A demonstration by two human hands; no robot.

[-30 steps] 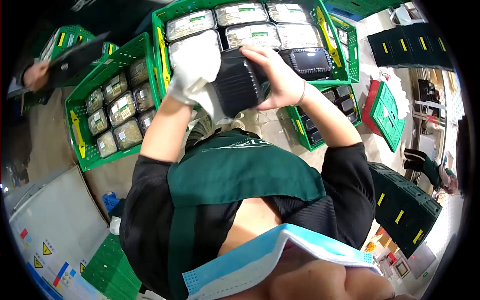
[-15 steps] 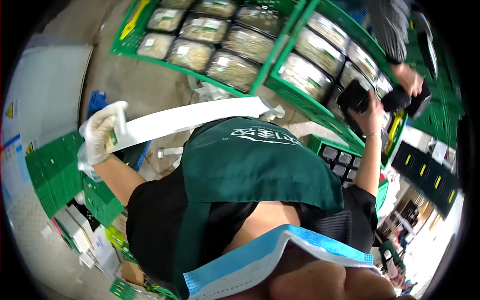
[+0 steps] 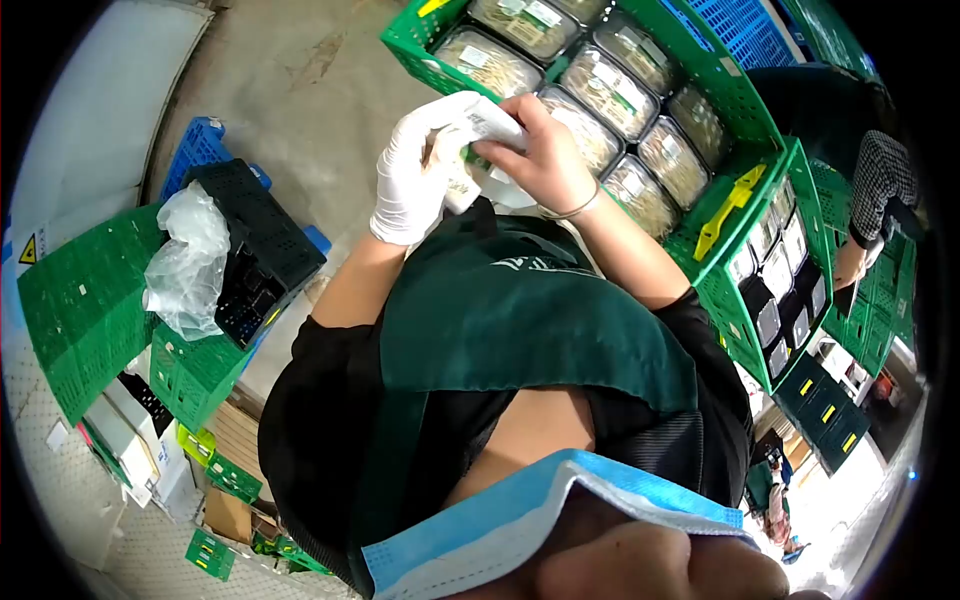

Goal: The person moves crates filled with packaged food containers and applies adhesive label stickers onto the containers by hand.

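My left hand, in a white glove, is wrapped round a roll of labels in front of my chest. Bare, my right hand pinches the white label strip that comes off the roll, thumb and forefinger together. Just beyond my hands stands a green crate with several clear-lidded trays of pale food in black bases, some bearing labels. A yellow handle is on its near right side.
At the left, a black crate and a plastic bag lie by green crates. Another green crate of trays stands at the right, where a co-worker's hand reaches in from a checked sleeve.
The view has swung right. My right hand has let go of the black tray and come over to the labels. My left hand has moved inward, and the long strip is no longer stretched out.
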